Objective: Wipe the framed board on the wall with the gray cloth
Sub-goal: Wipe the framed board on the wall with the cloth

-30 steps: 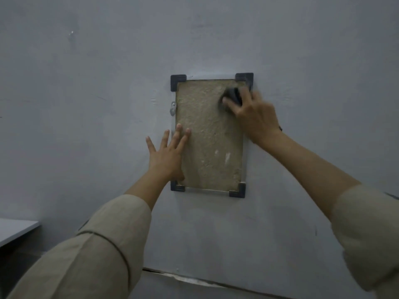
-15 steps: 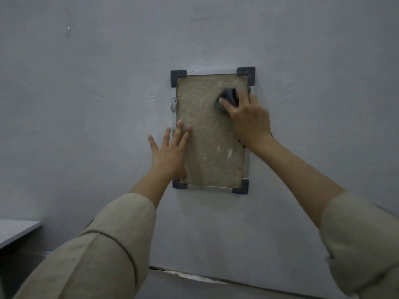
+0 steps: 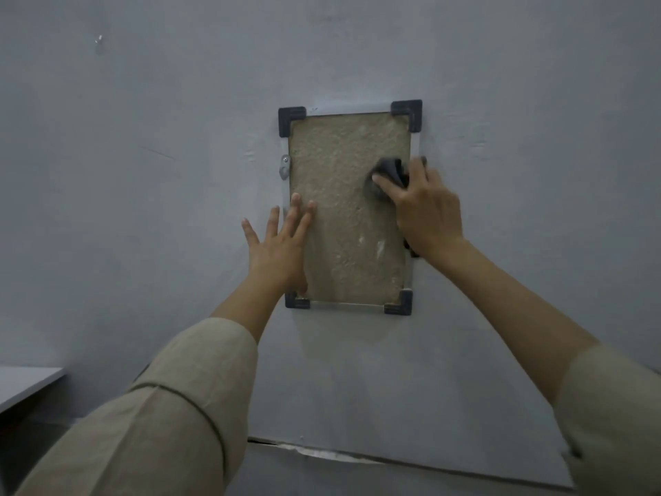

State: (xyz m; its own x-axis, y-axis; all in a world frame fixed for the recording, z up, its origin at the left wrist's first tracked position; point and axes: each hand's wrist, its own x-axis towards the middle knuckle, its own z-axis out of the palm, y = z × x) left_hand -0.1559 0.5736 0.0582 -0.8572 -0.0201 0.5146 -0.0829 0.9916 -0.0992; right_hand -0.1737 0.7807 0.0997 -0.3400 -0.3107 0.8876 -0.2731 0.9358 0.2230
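Observation:
A framed board (image 3: 343, 162) with a rough tan surface and dark corner pieces hangs on the grey wall. My right hand (image 3: 425, 213) presses a bunched gray cloth (image 3: 390, 171) against the board's right side, about mid-height. My left hand (image 3: 282, 248) lies flat with fingers spread over the board's lower left edge, partly on the wall. Most of the cloth is hidden under my right fingers and palm.
A small metal latch (image 3: 284, 167) sits on the frame's left edge. A pale table corner (image 3: 25, 384) shows at the lower left. A crack runs along the wall's base (image 3: 322, 451) below the board.
My right hand has slid the cloth down from the board's top right corner to mid-height on the right side. My left hand has stayed put.

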